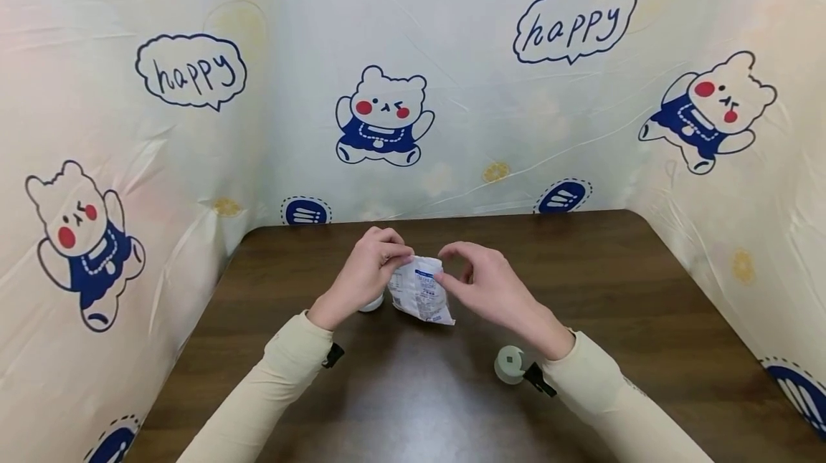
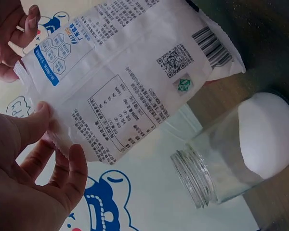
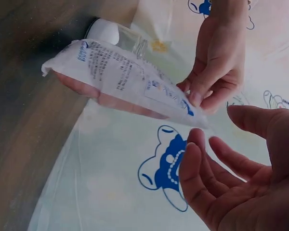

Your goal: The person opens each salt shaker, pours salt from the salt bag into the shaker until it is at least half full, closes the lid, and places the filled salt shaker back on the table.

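Observation:
My left hand pinches a white printed packet by a corner of its top edge, between thumb and fingers. The packet hangs over the table, its text, QR code and barcode plain in the left wrist view. Beside its other top corner is my right hand, thumb and fingers parted and bent. In the right wrist view, a gap shows between those right fingers and the packet. Behind the packet stands a clear glass jar with a threaded, uncovered mouth and white contents at its bottom, mostly hidden in the head view.
A pale green round lid lies on the dark wooden table, near my right wrist. Pale cloth printed with bears hangs around the back and sides of the table.

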Demonstrator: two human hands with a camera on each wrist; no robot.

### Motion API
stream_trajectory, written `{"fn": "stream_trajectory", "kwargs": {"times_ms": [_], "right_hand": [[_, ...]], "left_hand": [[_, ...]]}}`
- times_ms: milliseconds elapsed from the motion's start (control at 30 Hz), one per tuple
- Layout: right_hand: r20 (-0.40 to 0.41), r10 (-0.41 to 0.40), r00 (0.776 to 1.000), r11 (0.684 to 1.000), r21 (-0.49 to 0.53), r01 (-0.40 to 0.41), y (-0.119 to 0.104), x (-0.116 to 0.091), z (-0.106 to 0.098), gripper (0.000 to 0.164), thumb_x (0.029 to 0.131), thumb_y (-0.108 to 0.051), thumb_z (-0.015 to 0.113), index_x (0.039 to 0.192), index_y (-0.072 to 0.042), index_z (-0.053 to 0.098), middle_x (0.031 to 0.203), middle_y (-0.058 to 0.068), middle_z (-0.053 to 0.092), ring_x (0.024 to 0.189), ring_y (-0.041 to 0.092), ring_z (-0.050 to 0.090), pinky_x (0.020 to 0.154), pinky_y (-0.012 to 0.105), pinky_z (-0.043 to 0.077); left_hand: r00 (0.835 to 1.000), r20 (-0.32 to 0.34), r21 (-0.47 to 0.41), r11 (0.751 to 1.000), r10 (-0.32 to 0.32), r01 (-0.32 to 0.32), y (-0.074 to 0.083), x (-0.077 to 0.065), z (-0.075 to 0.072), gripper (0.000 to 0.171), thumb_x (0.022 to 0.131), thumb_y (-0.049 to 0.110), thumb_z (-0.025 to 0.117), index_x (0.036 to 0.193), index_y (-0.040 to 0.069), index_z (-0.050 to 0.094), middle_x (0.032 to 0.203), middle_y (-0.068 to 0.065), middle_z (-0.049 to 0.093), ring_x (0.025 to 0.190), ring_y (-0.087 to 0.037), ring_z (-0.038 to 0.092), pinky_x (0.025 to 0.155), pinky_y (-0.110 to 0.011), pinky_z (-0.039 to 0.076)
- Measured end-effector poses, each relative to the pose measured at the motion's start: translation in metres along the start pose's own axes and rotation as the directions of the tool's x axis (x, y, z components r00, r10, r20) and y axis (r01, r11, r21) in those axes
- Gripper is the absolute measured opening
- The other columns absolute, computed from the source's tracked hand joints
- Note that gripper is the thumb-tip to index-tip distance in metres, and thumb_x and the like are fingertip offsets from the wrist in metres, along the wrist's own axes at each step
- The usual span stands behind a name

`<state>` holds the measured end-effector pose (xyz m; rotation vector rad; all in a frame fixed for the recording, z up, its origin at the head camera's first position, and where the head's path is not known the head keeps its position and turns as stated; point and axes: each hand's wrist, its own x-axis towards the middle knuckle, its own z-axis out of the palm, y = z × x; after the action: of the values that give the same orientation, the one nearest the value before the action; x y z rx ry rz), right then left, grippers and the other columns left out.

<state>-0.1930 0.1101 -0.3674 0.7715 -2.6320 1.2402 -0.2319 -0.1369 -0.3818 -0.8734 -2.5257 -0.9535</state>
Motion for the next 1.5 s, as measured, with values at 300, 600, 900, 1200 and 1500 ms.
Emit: {"fn": "stream_trajectory", "kwargs": {"times_ms": [300,600,900,1200,1500], "right_hand": [[0.036,-0.021,0.999,0.997,-0.079,0.024,0.001,0.007,0.01,0.017,0.097,-0.021,0.08,0.111,-0.012,0.076,0.08,-0.006,0.063,0.056,0.009,0.053,0.052,0.031,0.047],[0.051,0.008,0.999,0.992,-0.124,-0.001,0.007,0.006,0.017,0.009,0.096,-0.015,0.079,0.103,-0.011,0.079,0.077,-0.007,0.063,0.058,0.01,0.051,0.053,0.029,0.046],[0.068,0.027,0.997,0.995,-0.093,-0.02,0.014,0.004,0.019,0.004,0.098,-0.012,0.075,0.096,-0.009,0.077,0.074,-0.007,0.063,0.053,0.01,0.05,0.05,0.028,0.045],[0.006,0.015,1.0,0.997,-0.074,-0.015,0.021,-0.001,0.024,0.005,0.096,-0.011,0.076,0.092,-0.013,0.076,0.075,-0.009,0.065,0.055,0.009,0.05,0.053,0.03,0.044],[-0.019,0.036,0.999,0.997,-0.062,-0.037,0.02,-0.003,0.026,0.005,0.096,-0.014,0.077,0.092,-0.014,0.076,0.077,-0.012,0.067,0.061,0.011,0.051,0.06,0.032,0.046]], "left_hand": [[0.996,-0.014,0.037,0.996,0.084,-0.084,0.005,-0.001,0.014,0.011,0.092,0.001,0.08,0.102,0.004,0.083,0.095,-0.002,0.065,0.098,-0.024,0.053,0.08,-0.034,0.053],[0.992,0.032,0.038,0.992,0.119,-0.12,0.012,-0.003,0.024,0.013,0.092,-0.002,0.079,0.103,0.003,0.084,0.097,-0.002,0.064,0.1,-0.023,0.054,0.081,-0.034,0.054],[0.999,-0.025,0.061,0.998,0.033,-0.032,0.014,-0.015,0.029,0.053,0.087,0.012,0.088,0.137,0.011,0.071,0.127,-0.009,0.061,0.122,-0.031,0.05,0.098,-0.048,0.049],[0.967,-0.118,-0.041,0.974,-0.225,0.222,0.04,-0.053,0.035,0.104,0.075,0.016,0.099,0.159,0.009,0.037,0.154,-0.015,0.042,0.141,-0.035,0.038,0.112,-0.055,0.039],[0.907,0.071,-0.062,0.906,-0.414,0.418,0.023,-0.081,0.062,0.11,0.075,0.021,0.099,0.156,-0.008,0.029,0.15,-0.03,0.043,0.121,-0.039,0.058,0.106,-0.054,0.046]]}}
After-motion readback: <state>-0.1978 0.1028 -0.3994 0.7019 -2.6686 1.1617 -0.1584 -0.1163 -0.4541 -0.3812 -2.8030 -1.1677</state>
